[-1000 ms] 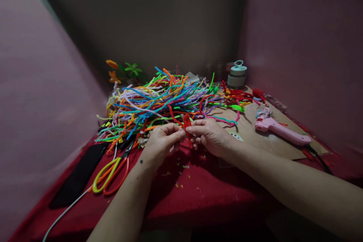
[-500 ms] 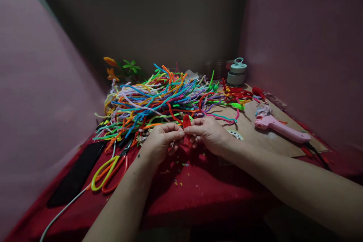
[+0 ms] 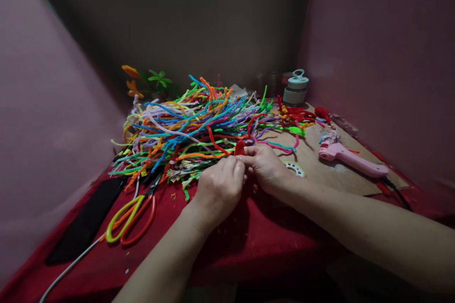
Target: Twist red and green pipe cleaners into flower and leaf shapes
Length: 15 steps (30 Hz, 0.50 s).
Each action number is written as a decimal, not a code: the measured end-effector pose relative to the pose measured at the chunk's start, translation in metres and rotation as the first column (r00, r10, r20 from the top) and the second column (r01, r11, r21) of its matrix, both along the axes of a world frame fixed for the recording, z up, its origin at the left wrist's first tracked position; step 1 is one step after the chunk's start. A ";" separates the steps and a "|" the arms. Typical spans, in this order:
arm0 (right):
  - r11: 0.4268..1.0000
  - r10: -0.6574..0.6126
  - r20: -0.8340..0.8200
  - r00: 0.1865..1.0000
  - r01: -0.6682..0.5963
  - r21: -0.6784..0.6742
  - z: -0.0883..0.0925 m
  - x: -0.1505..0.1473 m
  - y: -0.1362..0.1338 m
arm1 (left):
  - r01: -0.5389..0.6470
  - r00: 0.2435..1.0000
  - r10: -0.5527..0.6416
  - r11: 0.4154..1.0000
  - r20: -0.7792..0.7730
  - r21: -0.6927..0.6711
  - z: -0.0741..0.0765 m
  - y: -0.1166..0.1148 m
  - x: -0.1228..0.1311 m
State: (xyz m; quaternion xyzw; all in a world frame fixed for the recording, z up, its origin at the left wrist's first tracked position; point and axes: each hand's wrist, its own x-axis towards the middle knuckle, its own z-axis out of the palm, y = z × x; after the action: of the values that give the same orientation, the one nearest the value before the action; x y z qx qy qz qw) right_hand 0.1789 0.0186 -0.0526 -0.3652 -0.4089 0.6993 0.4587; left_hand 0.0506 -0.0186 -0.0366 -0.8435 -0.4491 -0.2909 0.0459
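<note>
Between my two hands is a red fuzzy piece (image 3: 240, 147), bent from pipe cleaner, with only its rounded upper end showing. My left hand (image 3: 221, 189) is closed at its lower part, the back of the hand turned toward me and hiding the fingertips. My right hand (image 3: 265, 166) pinches the same piece from the right with thumb and forefinger. Right behind the hands lies a big tangled heap of pipe cleaners (image 3: 192, 118) in many colours.
Scissors (image 3: 131, 220) with yellow and red handles lie at left beside a black flat object (image 3: 85, 222) and a white cable (image 3: 71, 265). At right, a pink glue gun (image 3: 355, 161) rests on a brown board (image 3: 313, 170), near a white spool (image 3: 294, 168). A lidded jar (image 3: 296, 89) stands behind.
My left hand has turned over and moved right, closing round the lower part of the red piece. The piece has shifted slightly right. The view has moved a little.
</note>
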 end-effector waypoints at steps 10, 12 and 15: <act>0.999 0.041 -0.073 0.997 -0.040 0.015 0.004 0.000 0.001 | 0.311 0.563 0.384 0.722 0.732 -0.618 0.014 0.013 -0.019; 0.999 0.050 -0.089 0.995 -0.048 0.027 0.004 0.000 0.001 | 0.482 0.480 0.435 0.595 0.762 -0.643 0.012 0.014 -0.019; 0.994 0.091 -0.096 0.991 -0.084 0.075 0.002 0.001 0.000 | 0.626 0.434 0.469 0.456 0.769 -0.632 0.008 0.016 -0.019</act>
State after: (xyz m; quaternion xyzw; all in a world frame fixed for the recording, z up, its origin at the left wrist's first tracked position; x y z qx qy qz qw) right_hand 0.1801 0.0185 -0.0508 -0.2951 -0.4257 0.7211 0.4601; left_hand 0.0318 -0.0028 -0.0289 -0.4615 -0.4263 -0.4107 -0.6607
